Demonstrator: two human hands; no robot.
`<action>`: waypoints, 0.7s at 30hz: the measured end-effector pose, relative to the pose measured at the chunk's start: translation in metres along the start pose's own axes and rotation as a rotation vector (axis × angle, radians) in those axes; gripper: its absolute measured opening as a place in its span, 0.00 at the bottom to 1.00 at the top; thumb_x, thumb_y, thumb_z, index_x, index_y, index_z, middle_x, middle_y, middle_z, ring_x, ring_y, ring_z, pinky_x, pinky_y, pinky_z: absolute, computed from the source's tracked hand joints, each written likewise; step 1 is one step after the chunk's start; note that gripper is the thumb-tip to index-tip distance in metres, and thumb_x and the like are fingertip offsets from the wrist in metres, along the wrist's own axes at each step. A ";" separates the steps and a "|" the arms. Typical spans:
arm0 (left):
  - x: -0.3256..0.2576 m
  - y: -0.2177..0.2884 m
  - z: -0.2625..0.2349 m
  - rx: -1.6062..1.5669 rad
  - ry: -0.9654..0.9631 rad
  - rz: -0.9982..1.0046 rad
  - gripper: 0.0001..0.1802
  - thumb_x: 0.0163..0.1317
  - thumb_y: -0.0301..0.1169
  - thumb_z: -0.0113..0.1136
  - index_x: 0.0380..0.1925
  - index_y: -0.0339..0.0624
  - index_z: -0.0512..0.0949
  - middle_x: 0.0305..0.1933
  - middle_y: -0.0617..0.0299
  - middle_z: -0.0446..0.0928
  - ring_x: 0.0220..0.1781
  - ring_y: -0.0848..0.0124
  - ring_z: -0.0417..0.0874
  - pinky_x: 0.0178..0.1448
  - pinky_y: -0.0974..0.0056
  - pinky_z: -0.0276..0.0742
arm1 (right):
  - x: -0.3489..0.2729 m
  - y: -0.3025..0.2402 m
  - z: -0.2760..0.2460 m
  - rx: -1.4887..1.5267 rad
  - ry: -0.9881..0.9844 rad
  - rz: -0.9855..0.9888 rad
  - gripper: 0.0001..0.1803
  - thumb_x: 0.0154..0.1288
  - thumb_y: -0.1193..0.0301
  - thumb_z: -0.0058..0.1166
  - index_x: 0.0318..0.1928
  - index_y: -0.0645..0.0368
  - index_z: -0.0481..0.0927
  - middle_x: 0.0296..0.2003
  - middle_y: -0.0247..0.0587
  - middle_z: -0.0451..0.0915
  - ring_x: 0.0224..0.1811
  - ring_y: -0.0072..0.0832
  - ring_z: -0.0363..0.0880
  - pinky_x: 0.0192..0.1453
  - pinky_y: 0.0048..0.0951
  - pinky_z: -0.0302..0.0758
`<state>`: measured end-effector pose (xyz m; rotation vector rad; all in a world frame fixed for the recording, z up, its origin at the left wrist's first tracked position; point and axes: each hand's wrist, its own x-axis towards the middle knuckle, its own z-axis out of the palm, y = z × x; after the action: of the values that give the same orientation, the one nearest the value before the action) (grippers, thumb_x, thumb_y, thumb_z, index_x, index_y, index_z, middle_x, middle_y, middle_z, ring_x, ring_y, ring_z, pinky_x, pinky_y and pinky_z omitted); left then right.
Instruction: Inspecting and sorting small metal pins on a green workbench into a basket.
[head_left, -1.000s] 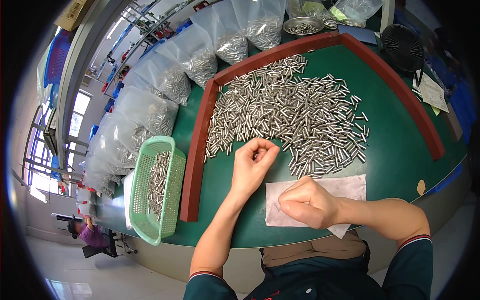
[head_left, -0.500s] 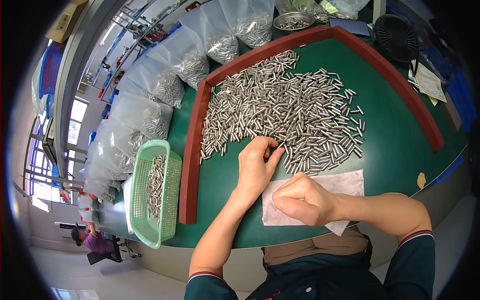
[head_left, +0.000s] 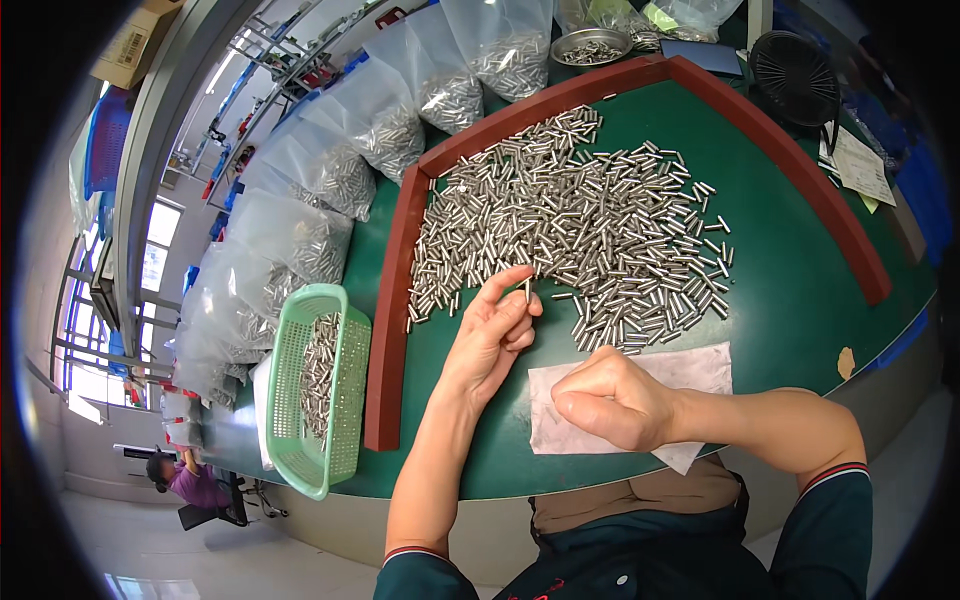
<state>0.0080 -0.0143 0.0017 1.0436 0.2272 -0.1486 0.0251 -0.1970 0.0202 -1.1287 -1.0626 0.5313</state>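
My left hand (head_left: 492, 335) is raised a little above the green table (head_left: 800, 290), pinching one small metal pin (head_left: 527, 289) upright between thumb and fingertips. A large heap of the same silver pins (head_left: 570, 225) lies spread just beyond it. My right hand (head_left: 612, 398) is curled into a loose fist, resting on a white cloth (head_left: 690, 368) at the near edge; whether anything is inside the fist is hidden.
A red-brown raised border (head_left: 392, 300) frames the green work area. A light green plastic basket (head_left: 315, 385) with pins sits outside it on the left. Clear bags of pins (head_left: 330, 170) line the far left, with a metal bowl (head_left: 590, 45) and black fan (head_left: 795, 65) behind. Another person (head_left: 185, 480) sits below left.
My left hand has reached into the edge of the heap, then drawn back holding one pin up. My right hand stays fisted on the cloth. The view has shifted slightly.
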 end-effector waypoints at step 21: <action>-0.003 0.002 -0.012 -0.379 -0.180 -0.158 0.12 0.62 0.39 0.47 0.30 0.42 0.68 0.20 0.68 0.62 0.18 0.83 0.56 0.20 0.78 0.53 | 0.000 0.000 0.000 0.038 0.019 0.026 0.18 0.55 0.72 0.39 0.11 0.63 0.55 0.08 0.37 0.56 0.10 0.22 0.50 0.16 0.28 0.51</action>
<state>0.0040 -0.0029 -0.0015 0.6303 0.1659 -0.3276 0.0248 -0.1968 0.0200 -1.1133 -1.0187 0.5580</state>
